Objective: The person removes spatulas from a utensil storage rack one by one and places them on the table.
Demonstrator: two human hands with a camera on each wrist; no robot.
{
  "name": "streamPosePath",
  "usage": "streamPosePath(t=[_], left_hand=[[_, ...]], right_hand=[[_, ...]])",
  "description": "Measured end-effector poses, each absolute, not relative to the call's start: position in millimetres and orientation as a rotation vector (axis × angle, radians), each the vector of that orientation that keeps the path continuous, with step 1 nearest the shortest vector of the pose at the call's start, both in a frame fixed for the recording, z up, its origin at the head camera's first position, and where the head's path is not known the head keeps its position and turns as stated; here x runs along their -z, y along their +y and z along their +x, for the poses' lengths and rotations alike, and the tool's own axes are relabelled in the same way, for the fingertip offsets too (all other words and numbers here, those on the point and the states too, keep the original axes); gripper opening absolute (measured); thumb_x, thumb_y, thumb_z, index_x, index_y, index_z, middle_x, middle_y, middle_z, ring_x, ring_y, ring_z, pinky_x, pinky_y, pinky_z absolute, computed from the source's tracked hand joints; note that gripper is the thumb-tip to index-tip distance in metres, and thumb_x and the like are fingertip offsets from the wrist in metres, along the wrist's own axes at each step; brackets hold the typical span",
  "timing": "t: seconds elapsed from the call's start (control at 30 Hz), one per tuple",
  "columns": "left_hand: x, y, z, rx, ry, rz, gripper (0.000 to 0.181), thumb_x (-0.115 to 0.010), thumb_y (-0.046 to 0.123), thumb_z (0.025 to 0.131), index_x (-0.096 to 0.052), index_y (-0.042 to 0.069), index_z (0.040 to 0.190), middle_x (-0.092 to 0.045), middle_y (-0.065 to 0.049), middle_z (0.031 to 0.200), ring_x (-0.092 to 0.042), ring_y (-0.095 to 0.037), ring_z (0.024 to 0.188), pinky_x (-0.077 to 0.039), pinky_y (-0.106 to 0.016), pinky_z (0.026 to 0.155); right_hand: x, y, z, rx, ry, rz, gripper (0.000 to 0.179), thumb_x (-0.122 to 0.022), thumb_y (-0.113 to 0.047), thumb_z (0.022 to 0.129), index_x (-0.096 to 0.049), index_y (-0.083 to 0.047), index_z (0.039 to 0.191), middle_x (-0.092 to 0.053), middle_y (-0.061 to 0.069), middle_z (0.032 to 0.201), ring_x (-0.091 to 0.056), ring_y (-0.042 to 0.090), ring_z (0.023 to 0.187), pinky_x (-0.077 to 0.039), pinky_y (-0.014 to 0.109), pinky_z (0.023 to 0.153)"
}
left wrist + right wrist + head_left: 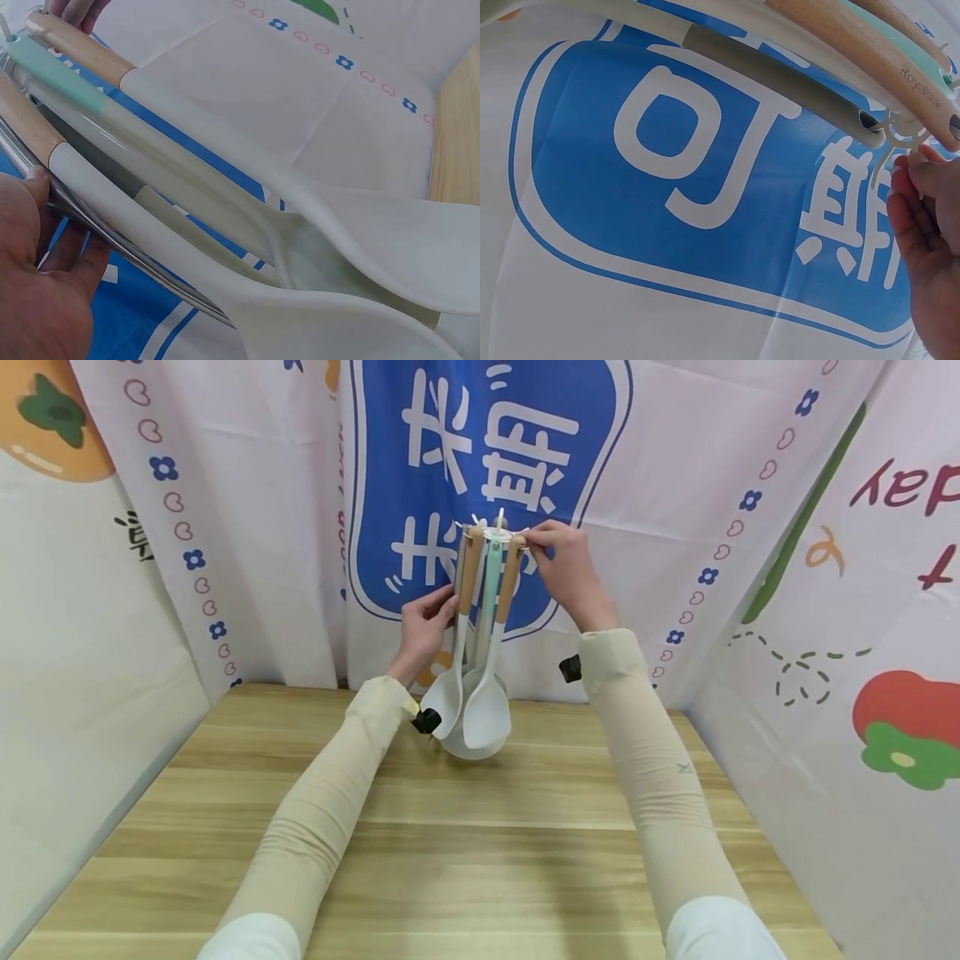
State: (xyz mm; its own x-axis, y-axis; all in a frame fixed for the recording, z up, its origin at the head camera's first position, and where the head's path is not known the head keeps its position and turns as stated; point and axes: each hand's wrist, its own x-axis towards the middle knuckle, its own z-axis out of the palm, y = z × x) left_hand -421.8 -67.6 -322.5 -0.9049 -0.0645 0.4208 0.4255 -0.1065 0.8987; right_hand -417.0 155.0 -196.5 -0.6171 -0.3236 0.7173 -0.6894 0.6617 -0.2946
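Several kitchen utensils hang from the white hook ring of an upright utensil rack. Two white-headed ones with wooden handles face me, a turner and a spoon. Between them runs a mint-green handle. My left hand is at the rack's left side, thumb and fingers gripping a shiny metal utensil; its far end is hidden behind the spoon. At the top right, my right hand pinches a white hook of the ring, beside a dark grey handle with a hole in its end.
The rack stands near the back edge of a wooden table. Just behind it hangs a printed curtain with a blue sign. Side curtains close in the left and right. A black wrist camera sits close to the spoon.
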Motion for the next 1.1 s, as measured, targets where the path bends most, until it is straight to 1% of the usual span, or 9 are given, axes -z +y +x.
streamPosePath(t=[0.33, 0.53, 0.7, 0.87, 1.1], left_hand=[[321.1, -65.7, -420.2, 2.093, -1.812, -0.414, 0.038, -0.059, 0.016, 0.103, -0.061, 0.009, 0.140, -0.063, -0.013, 0.140, -0.065, -0.023, 0.118, -0.057, -0.033, 0.098], [322.3, -66.1, -419.7, 2.083, -1.780, -0.400, 0.037, -0.061, 0.017, 0.103, -0.063, 0.009, 0.138, -0.065, -0.013, 0.138, -0.066, -0.021, 0.116, -0.057, -0.034, 0.097], [322.3, -67.4, -421.7, 2.060, -1.740, -0.419, 0.036, -0.063, 0.017, 0.102, -0.064, 0.007, 0.136, -0.066, -0.014, 0.136, -0.067, -0.019, 0.113, -0.058, -0.035, 0.097], [323.3, -68.2, -421.3, 2.045, -1.727, -0.416, 0.035, -0.063, 0.017, 0.102, -0.065, 0.007, 0.136, -0.067, -0.014, 0.135, -0.067, -0.017, 0.111, -0.058, -0.032, 0.096], [324.8, -68.3, -419.5, 2.044, -1.692, -0.395, 0.034, -0.062, 0.017, 0.102, -0.067, 0.007, 0.134, -0.069, -0.014, 0.131, -0.068, -0.017, 0.106, -0.060, -0.028, 0.090]], right_hand=[[198.4, 157.6, -417.5, -0.758, -2.198, 0.805, 0.024, -0.061, -0.005, 0.101, -0.073, 0.002, 0.120, -0.072, 0.019, 0.111, -0.068, 0.028, 0.100, -0.060, 0.036, 0.089], [197.7, 157.8, -417.9, -0.759, -2.216, 0.811, 0.023, -0.061, -0.004, 0.101, -0.073, 0.001, 0.120, -0.072, 0.018, 0.111, -0.068, 0.027, 0.100, -0.060, 0.036, 0.088], [196.9, 156.8, -420.8, -0.770, -2.198, 0.809, 0.023, -0.061, -0.005, 0.101, -0.073, 0.002, 0.119, -0.072, 0.018, 0.111, -0.068, 0.027, 0.099, -0.060, 0.035, 0.087], [198.1, 156.2, -420.9, -0.801, -2.204, 0.800, 0.023, -0.061, -0.006, 0.101, -0.073, 0.001, 0.119, -0.072, 0.017, 0.113, -0.067, 0.026, 0.101, -0.060, 0.035, 0.089], [198.4, 156.3, -419.2, -0.800, -2.207, 0.801, 0.023, -0.061, -0.005, 0.101, -0.074, 0.002, 0.118, -0.071, 0.018, 0.112, -0.067, 0.027, 0.099, -0.060, 0.036, 0.088]])
